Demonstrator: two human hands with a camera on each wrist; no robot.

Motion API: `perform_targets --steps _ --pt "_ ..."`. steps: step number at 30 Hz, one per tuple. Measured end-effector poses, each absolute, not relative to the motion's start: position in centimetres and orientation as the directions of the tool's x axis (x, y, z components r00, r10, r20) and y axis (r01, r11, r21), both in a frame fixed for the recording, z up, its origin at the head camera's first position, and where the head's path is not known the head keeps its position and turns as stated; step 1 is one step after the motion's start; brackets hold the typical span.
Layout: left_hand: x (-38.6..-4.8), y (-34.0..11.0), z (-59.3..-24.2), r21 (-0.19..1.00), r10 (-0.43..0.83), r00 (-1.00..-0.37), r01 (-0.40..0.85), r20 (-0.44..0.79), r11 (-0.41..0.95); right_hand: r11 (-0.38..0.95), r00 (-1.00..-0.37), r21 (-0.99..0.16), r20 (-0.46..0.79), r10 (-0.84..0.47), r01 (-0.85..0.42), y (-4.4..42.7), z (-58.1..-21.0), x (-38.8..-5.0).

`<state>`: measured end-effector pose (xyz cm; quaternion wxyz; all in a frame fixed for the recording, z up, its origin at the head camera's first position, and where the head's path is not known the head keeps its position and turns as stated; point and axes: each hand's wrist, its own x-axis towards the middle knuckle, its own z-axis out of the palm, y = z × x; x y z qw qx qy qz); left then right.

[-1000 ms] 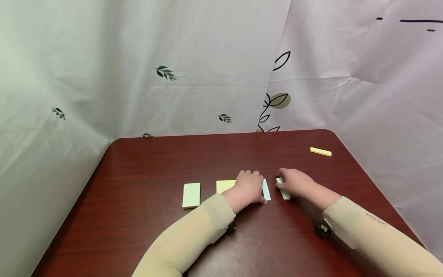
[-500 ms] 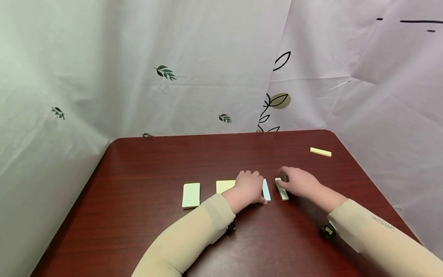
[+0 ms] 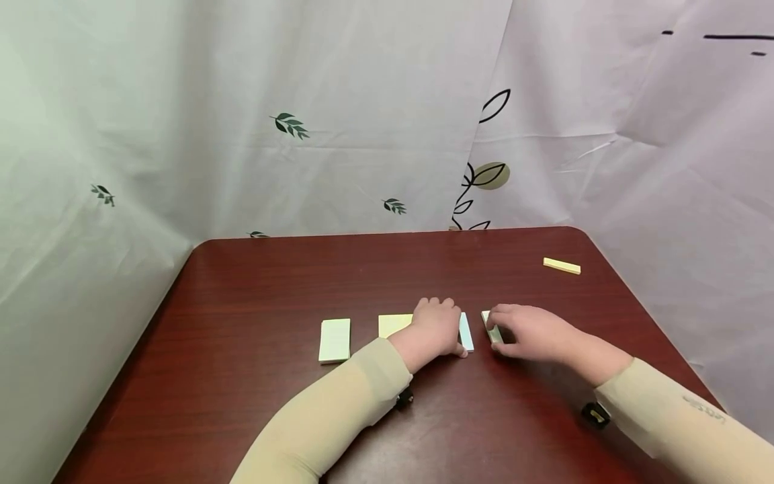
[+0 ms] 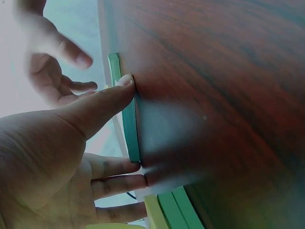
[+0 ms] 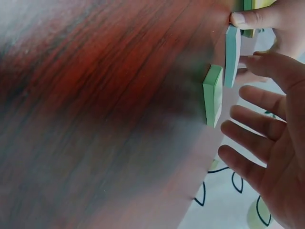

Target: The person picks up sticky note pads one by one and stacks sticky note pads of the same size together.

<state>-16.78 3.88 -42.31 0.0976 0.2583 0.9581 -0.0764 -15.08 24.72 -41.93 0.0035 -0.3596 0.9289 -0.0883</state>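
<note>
My left hand [image 3: 432,327] pinches a narrow light-blue sticky-note pad [image 3: 465,333] by its ends. In the left wrist view the thumb is at the blue pad's [image 4: 131,131] near end and a fingertip at its far end. To the right lies a slim pale-green sticky-note pad [image 3: 491,325], on the table and apart from the blue one. My right hand [image 3: 535,333] hovers beside it, thumb apart from the fingers. The right wrist view has those fingers spread, with a gap to the green pad [image 5: 213,98].
A yellow pad [image 3: 393,325] is partly hidden by the left hand. Farther left lies a wider pale-green pad [image 3: 335,341]. One slim yellow pad [image 3: 562,266] lies near the back right corner of the dark red-brown table [image 3: 363,275]. A patterned white curtain [image 3: 363,154] hangs behind.
The right thumb and fingers have come away from the slim green pad, and that hand has moved slightly right and nearer. The left hand stays put on the blue pad.
</note>
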Motion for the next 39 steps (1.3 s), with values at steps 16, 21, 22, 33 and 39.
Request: perform_targets --steps 16,21,22,33,39 --pt "-16.79 3.90 -42.13 -0.079 0.480 -0.844 0.510 -0.241 0.857 0.694 -0.694 -0.025 0.034 -0.719 -0.720 25.16 -42.83 -15.44" --pt "-16.87 3.83 -42.20 -0.082 0.485 -0.842 0.515 -0.236 0.853 0.686 -0.686 -0.028 0.040 -0.726 -0.727 25.20 -42.90 -15.49" --pt "-16.88 3.81 -42.20 -0.082 0.486 -0.842 0.515 -0.235 0.853 0.684 -0.685 -0.030 0.041 -0.728 -0.729 25.20 -42.90 -15.49" --pt "-16.83 3.56 -42.03 -0.078 0.489 -0.840 0.518 -0.233 0.852 0.677 -0.680 -0.060 0.031 -0.733 -0.733 25.12 -42.67 -15.55" --pt "-16.73 3.61 -41.90 -0.072 0.490 -0.840 0.518 -0.233 0.853 0.680 -0.682 -0.061 0.025 -0.731 -0.731 25.33 -42.66 -15.58"
